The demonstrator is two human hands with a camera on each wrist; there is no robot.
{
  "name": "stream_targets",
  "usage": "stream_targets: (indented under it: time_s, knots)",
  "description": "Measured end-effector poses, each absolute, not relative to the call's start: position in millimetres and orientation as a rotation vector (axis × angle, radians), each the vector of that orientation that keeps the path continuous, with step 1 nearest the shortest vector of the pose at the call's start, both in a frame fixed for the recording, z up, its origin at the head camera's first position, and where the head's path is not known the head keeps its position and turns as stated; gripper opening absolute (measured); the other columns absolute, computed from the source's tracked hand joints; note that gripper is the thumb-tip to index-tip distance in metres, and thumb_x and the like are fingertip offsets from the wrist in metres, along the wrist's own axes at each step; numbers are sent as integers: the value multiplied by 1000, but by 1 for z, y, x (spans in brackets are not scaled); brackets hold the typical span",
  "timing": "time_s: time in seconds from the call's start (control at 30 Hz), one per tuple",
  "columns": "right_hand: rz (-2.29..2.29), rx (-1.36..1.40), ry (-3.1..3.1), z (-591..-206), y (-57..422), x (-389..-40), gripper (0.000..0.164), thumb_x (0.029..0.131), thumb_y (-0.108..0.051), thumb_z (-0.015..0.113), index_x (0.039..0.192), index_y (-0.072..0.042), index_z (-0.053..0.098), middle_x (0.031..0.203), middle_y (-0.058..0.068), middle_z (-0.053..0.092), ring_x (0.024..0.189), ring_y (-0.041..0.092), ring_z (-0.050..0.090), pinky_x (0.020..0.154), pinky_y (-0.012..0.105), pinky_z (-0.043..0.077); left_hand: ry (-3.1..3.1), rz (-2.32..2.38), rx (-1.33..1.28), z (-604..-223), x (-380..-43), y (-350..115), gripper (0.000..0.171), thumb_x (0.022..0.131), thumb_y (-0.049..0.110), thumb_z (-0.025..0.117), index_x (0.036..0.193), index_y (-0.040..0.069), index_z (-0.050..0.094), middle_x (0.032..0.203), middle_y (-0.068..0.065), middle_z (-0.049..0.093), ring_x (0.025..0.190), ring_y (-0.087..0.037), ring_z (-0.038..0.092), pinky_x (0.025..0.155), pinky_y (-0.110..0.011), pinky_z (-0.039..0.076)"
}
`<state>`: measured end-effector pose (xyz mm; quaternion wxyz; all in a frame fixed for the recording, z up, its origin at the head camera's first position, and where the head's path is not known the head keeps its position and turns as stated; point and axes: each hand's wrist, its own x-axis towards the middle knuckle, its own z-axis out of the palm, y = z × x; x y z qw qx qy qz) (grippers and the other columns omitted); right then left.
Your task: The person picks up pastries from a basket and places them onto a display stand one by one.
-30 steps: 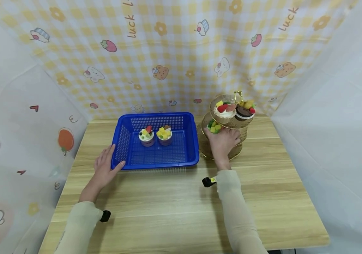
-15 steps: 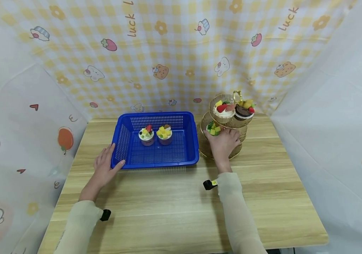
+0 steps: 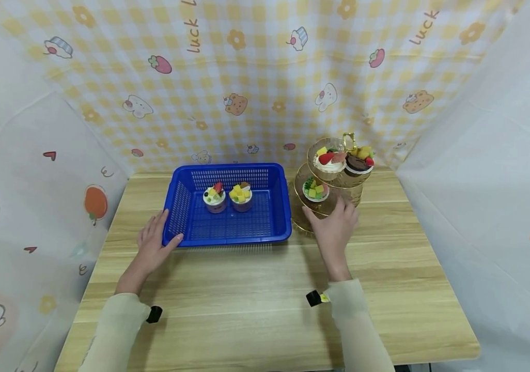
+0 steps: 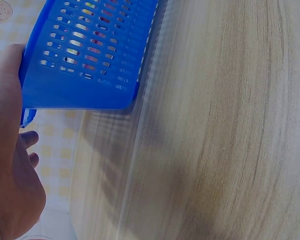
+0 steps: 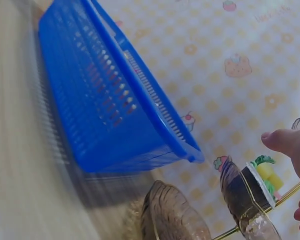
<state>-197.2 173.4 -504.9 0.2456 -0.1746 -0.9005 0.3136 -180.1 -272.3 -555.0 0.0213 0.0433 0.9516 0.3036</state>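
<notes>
My left hand rests on the left front corner of a blue plastic basket, its fingers along the outside and the thumb over the rim. Inside the basket stand two fruit-topped cupcakes, one with a strawberry and one with yellow cubes. My right hand is just in front of a three-tiered amber stand, thumb and fingers spread with nothing between them. A cupcake with green and yellow fruit sits on the middle tier, uncovered; in the right wrist view its side shows near the thumb.
The stand's top tier bears a white cream cupcake and a chocolate one, beside the gold handle. All stands on a wooden table. A checked cloth hangs right behind, with white sheets at both sides.
My right hand has let go of the green-and-yellow cupcake on the middle tier and drawn back toward me. The left hand and basket have stayed put.
</notes>
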Motion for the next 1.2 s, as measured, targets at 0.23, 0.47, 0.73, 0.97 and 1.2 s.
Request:
stream_targets:
  time_s: [0.23, 0.47, 0.73, 0.97, 1.2]
  knots:
    - [945, -316, -2341, -508, 171, -176, 78, 73, -48, 84, 129, 0, 58, 121, 21, 58, 113, 39, 45, 100, 51, 33, 2960, 931, 126, -556, -181, -272, 88, 98, 51, 51, 161, 16, 2, 164, -27, 11, 149, -52, 4, 111, -74, 0]
    - [959, -38, -2329, -502, 157, -182, 62, 77, -35, 84, 122, 1, 62, 115, 21, 62, 107, 39, 49, 94, 49, 38, 2951, 922, 113, -557, -181, -272, 88, 98, 52, 51, 161, 17, 0, 164, -27, 10, 149, -52, 3, 111, -74, 0]
    - [948, 194, -2570, -480, 133, -203, 68, 79, -40, 82, 130, -1, 59, 128, 18, 63, 121, 36, 54, 103, 49, 46, 2946, 928, 115, -555, -180, -273, 88, 98, 52, 51, 161, 17, 0, 164, -28, 10, 150, -52, 2, 111, -75, -1]
    - [918, 308, -2858, -462, 112, -232, 82, 82, -49, 77, 144, -5, 48, 139, 16, 58, 131, 35, 52, 109, 50, 44, 2953, 933, 119, -555, -180, -272, 88, 98, 52, 51, 161, 17, 0, 164, -27, 10, 149, -52, 3, 111, -74, 0]
    - [874, 360, -3087, -457, 89, -265, 87, 81, -50, 77, 149, -8, 42, 150, 15, 49, 139, 34, 47, 112, 49, 42, 2943, 950, 119, -553, -179, -271, 88, 98, 51, 51, 161, 17, 0, 164, -27, 10, 150, -52, 2, 111, -74, -1]
